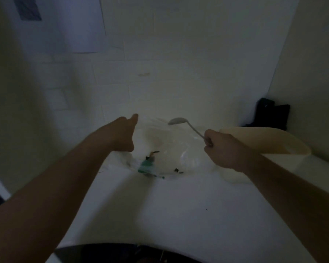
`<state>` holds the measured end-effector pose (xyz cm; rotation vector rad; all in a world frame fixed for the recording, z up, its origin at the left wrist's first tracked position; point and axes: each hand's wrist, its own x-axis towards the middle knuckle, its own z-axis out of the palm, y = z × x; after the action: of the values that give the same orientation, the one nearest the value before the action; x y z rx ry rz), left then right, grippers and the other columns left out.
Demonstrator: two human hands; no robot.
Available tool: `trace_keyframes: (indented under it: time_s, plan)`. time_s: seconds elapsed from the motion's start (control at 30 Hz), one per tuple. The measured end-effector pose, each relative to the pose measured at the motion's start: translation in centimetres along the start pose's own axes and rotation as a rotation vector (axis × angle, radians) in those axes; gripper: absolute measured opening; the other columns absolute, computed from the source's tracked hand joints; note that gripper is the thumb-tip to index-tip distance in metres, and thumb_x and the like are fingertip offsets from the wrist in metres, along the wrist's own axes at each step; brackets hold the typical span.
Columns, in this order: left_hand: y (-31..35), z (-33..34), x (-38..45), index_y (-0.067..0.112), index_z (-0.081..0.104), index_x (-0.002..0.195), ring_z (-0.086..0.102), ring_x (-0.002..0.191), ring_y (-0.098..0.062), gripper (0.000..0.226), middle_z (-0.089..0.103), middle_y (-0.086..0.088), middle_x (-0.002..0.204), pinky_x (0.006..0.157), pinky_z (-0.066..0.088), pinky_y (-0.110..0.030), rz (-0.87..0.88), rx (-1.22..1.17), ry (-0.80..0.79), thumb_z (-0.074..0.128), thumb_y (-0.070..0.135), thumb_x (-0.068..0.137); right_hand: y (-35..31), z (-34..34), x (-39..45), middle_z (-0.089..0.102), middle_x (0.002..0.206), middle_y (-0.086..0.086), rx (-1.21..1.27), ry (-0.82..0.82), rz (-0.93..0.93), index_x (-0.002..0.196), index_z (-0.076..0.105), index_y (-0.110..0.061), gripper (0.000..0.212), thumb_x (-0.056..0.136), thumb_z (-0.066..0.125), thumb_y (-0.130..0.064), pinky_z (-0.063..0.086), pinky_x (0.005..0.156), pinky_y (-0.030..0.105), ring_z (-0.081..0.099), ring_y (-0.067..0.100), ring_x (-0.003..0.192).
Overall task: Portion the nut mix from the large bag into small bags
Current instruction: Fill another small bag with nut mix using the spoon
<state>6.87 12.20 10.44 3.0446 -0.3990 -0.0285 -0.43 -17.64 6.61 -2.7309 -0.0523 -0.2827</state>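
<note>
Surface: white tabletop [179, 205], set vs. white tiled wall.
Centre: clear plastic bag [171, 149] w/ green print, lying crumpled on top; contents blurred.
Right: cream plastic tub [264, 143], just beside bag, near rt edge.
Far rt corner: black object [272, 114], type unclear.
Near centre: small dark speck [206, 209].

Left hand [122, 133] reaches forward; right hand [222, 149] has fingers curled.

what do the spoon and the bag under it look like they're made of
Spoon: probably white plastic, matte, with a thin curved handle; blur leaves it open.
Bag: thin clear plastic film, glossy, with creases and light glints.
The right hand grips the spoon handle.
</note>
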Motion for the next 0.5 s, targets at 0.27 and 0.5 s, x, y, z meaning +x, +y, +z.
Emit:
trace_keyframes:
  time_s: [0.27,0.5]
  plan:
    - [2.4,-1.2,0.0,0.024,-0.012,0.166,0.046,0.134,-0.029,0.12,0.032,-0.012,0.159,0.097,0.045,-0.031,0.136,0.046,0.002,0.078,0.017,0.087,0.2,0.9,-2.2,0.039,0.092,-0.004,-0.091,0.09,-0.227,0.083,0.042,-0.032,0.028,0.096,0.066,-0.024,0.043,0.06,0.033,0.051,0.016,0.072]
    - [4.2,-2.5,-2.4,0.057,0.017,0.159,0.057,0.131,-0.019,0.101,0.045,0.01,0.154,0.101,0.053,-0.035,0.292,-0.482,-0.236,0.08,0.019,0.09,-2.8,5.7,-0.5,0.047,0.096,0.007,-0.162,-0.09,-0.139,0.095,0.042,-0.02,0.021,0.104,0.057,-0.031,0.044,0.063,0.035,0.052,0.025,0.074]
